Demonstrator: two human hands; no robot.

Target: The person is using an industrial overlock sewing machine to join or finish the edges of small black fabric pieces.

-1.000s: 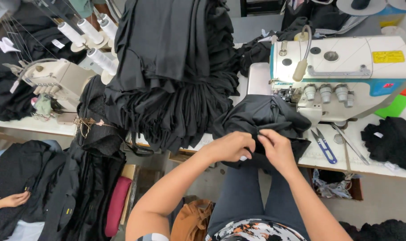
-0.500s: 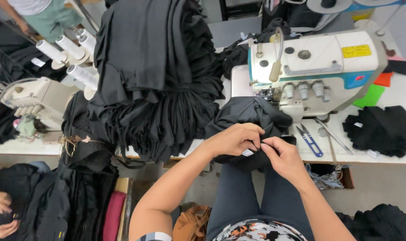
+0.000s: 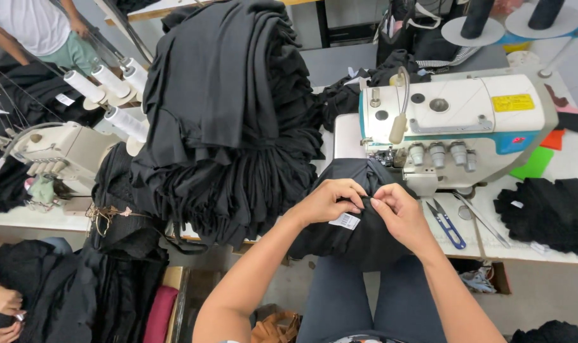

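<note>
left hand (image 3: pixel 327 202) | right hand (image 3: pixel 400 215) | pinching black garment (image 3: pixel 359 241) (white label (image 3: pixel 345 221))

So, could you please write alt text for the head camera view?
Two bare hands, left hand and right hand, pinch black fabric with a small white label before a white sewing machine. Blue snips lie right.

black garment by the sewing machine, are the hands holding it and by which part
Yes. Both the left hand and right hand pinch the black garment with their fingers at a bunched fold along its upper edge, just above its small white label.
</note>
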